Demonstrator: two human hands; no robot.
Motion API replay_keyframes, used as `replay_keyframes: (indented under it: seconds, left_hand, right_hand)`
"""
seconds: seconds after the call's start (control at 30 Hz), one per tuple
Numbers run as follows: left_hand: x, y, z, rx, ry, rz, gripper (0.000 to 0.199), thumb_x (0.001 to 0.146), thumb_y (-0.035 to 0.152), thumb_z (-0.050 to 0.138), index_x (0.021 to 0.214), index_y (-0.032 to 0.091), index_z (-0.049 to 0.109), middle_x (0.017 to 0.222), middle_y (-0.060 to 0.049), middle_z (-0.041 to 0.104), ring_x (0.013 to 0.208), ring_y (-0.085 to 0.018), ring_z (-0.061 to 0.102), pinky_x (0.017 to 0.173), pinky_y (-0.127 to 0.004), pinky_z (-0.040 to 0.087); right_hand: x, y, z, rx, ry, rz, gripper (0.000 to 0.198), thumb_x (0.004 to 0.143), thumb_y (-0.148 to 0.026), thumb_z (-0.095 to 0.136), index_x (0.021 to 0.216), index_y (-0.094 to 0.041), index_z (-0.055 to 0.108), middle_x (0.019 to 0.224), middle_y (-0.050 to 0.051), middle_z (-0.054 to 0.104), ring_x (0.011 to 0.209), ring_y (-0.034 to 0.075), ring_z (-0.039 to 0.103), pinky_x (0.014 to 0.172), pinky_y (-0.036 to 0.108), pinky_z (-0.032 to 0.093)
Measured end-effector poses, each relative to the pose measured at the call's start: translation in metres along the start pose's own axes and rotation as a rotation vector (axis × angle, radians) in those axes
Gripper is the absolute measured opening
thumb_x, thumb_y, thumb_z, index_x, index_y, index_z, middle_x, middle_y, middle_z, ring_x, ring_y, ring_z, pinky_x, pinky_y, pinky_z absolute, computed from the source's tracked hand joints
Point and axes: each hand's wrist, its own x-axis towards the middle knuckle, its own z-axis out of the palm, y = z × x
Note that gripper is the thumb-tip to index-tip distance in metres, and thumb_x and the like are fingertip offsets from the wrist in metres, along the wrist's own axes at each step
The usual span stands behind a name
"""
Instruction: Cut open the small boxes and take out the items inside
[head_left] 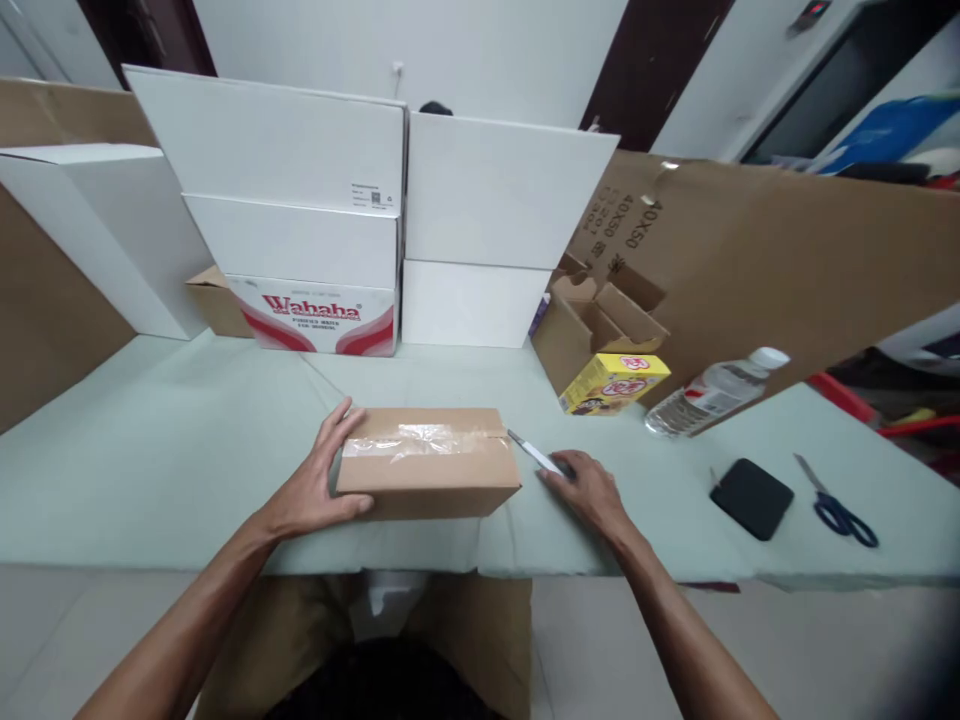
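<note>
A brown cardboard box (435,470) lies on the table in front of me, with clear tape (424,440) along its top seam. My left hand (330,480) grips the box's left end, thumb on the front edge and fingers around the far corner. In my right hand (585,485) is a box cutter (534,454), its blade pointing left. The tip of the blade is at the right end of the taped seam; whether it touches the tape I cannot tell.
White cartons (315,310) and a brown cardboard wall (765,240) line the table's far side. To the right are an open brown box (570,335), a yellow box (615,384), a water bottle (712,393), a black square pouch (752,498) and scissors (834,510).
</note>
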Motion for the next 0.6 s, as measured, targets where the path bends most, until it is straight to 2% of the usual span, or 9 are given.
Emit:
replay_keyframes:
  seconds: [0.1,0.17,0.33,0.43,0.53,0.6]
  left_hand:
    - [0.003,0.002,0.005,-0.081,0.037,-0.047,0.119,0.073,0.071,0.078,0.166,0.026,0.02,0.173,-0.019,0.013,0.16,-0.047,0.014,0.126,-0.066,0.021]
    - [0.007,0.003,0.009,-0.131,0.051,-0.081,0.123,0.069,0.073,0.08,0.166,0.024,0.022,0.17,-0.02,0.021,0.157,-0.047,0.022,0.127,-0.064,0.022]
    - [0.015,0.003,0.005,-0.217,0.122,-0.12,0.126,0.065,0.066,0.086,0.165,0.023,0.023,0.164,-0.018,0.034,0.152,-0.044,0.036,0.126,-0.057,0.029]
    - [0.015,-0.001,-0.001,-0.202,0.131,-0.131,0.122,0.065,0.065,0.085,0.164,0.024,0.025,0.163,-0.017,0.034,0.152,-0.042,0.036,0.127,-0.057,0.027]
    - [0.016,-0.01,0.0,-0.17,0.106,-0.145,0.114,0.07,0.066,0.081,0.162,0.023,0.029,0.165,-0.017,0.031,0.153,-0.043,0.033,0.126,-0.06,0.025]
    - [0.018,-0.017,0.004,-0.188,0.123,-0.134,0.109,0.073,0.069,0.076,0.161,0.023,0.031,0.166,-0.016,0.03,0.153,-0.043,0.032,0.126,-0.06,0.025]
  right_hand:
    - [-0.002,-0.005,0.011,-0.167,0.021,-0.089,0.035,0.086,-0.04,0.054,0.103,-0.019,0.076,0.13,0.018,0.07,0.119,0.036,0.062,0.101,0.052,0.043]
    - [0.0,-0.007,0.015,-0.212,0.052,-0.143,0.034,0.089,-0.035,0.048,0.102,-0.018,0.074,0.126,0.018,0.072,0.114,0.033,0.064,0.098,0.049,0.045]
    - [-0.001,-0.015,0.004,0.049,0.102,-0.086,0.043,0.09,-0.05,0.045,0.106,-0.018,0.069,0.092,0.011,0.074,0.084,0.027,0.067,0.08,0.041,0.051]
    - [-0.013,-0.034,-0.011,0.22,0.092,-0.02,0.044,0.09,-0.057,0.045,0.098,-0.02,0.067,0.067,0.002,0.063,0.065,0.022,0.061,0.068,0.035,0.049]
    - [-0.024,-0.062,-0.021,0.374,0.049,-0.001,0.042,0.091,-0.06,0.049,0.09,-0.02,0.064,0.059,-0.004,0.051,0.055,0.017,0.052,0.057,0.03,0.043]
    - [-0.027,-0.08,-0.024,0.434,0.026,-0.04,0.04,0.091,-0.058,0.055,0.092,-0.02,0.066,0.059,-0.005,0.049,0.054,0.015,0.048,0.055,0.028,0.041]
